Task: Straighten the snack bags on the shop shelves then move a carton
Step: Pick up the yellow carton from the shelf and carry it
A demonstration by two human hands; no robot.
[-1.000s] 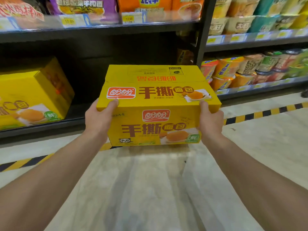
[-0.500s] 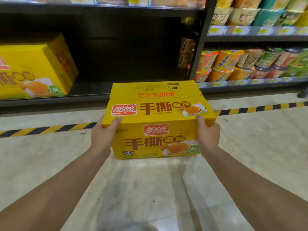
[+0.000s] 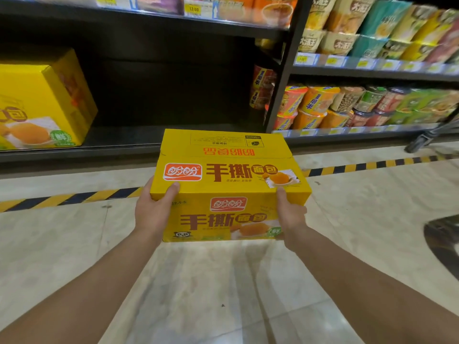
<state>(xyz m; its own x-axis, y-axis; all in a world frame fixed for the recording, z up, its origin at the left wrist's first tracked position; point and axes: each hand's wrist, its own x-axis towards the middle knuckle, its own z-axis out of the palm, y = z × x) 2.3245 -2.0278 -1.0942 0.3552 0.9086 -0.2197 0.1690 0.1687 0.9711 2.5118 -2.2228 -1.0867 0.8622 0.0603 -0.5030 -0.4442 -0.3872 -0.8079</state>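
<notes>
The yellow carton hangs above the floor, before the bottom shelf's front edge. Left hand and right hand grasp its near corners, thumbs on top, remaining fingers hidden round its sides.

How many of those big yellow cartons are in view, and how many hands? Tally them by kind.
Yellow cartons: 2, the held carton and the shelved carton
Hands: 2, the left hand and the right hand, both gripping the held carton
Total: 4
</notes>
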